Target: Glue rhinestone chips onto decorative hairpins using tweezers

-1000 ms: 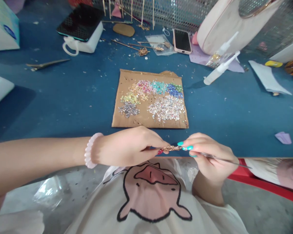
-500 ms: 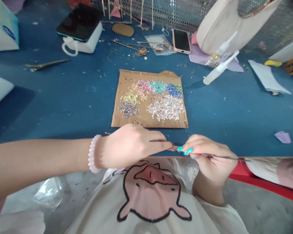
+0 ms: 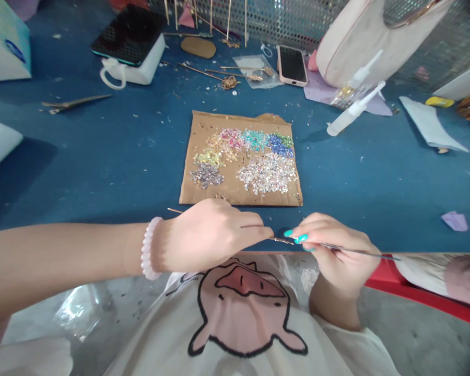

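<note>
Left hand (image 3: 213, 232): fingers bent and pinched round copper-col. stick (image 3: 281, 241), no gap showing; exact grip hidden under the knuckles.
Right hand (image 3: 342, 250): fingers bunched, holding thin dark metal tool (image 3: 354, 249) approx. like a pencil; tip lost behind turquoise nails (image 3: 301, 238), so can't tell if anything's nipped there.
Copper-col. stick: just off near edge of cardboard (image 3: 229, 195), between both hands; slim shaft, rear end poking out past back of left hand.
Just changed: left hand rolled knuckles-up vs. 1 sec ago; stick's broad knobbly face turned to a thin edge, red nail gone from view. Right hand approx. unmoved.
Meaning: prob. another side or edge of the stick now facing the tool; too small to tell if anything's been added.
Cardboard: flat, brown, roughly rectangular, w/ torn far edge.
Gem piles: tiny, shiny, loose; grey (image 3: 207, 176) + yellow (image 3: 208, 158) at cardboard's left, turquoise (image 3: 254, 140) along far side, big pearly-white heap (image 3: 268, 173) near right.
Bottle (image 3: 342, 121): white plastic w/ long tapered nozzle, right of cardboard.
Wirework (image 3: 230, 82): coppery, tangled, beyond cardboard.
Phone (image 3: 293, 65): glossy dark screen, pale-pink case, beyond cardboard, to the right.
Counter (image 3: 133, 151): matt blue, flecked w/ pale scraps, all round cardboard.
</note>
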`<state>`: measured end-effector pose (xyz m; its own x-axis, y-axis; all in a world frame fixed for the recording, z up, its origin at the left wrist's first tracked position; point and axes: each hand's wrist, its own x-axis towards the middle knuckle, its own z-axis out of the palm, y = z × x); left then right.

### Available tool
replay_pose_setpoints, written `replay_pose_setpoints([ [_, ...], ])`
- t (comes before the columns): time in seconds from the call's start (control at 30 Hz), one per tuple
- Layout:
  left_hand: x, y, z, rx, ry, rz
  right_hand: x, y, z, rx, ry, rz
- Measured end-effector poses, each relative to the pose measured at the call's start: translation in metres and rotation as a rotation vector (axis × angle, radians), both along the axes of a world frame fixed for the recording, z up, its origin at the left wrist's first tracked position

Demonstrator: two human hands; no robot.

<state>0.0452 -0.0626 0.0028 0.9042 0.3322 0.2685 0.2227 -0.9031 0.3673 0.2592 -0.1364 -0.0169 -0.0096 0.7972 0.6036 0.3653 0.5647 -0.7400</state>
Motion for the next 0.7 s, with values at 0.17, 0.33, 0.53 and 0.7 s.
replay_pose_setpoints([
  [0.17,0.000,0.002,0.001,0.120,0.130,0.016,0.009,0.000,0.003,-0.091,-0.114,-0.155],
  [0.33,0.001,0.000,-0.002,0.165,0.129,0.112,0.020,-0.001,0.006,-0.262,-0.421,-0.106],
  [0.53,0.000,-0.003,-0.001,0.229,0.138,0.140,0.008,-0.004,0.007,-0.148,-0.243,-0.119],
  [0.7,-0.002,-0.007,0.002,0.287,0.205,0.135,-0.006,-0.008,0.004,0.009,-0.306,-0.100],
])
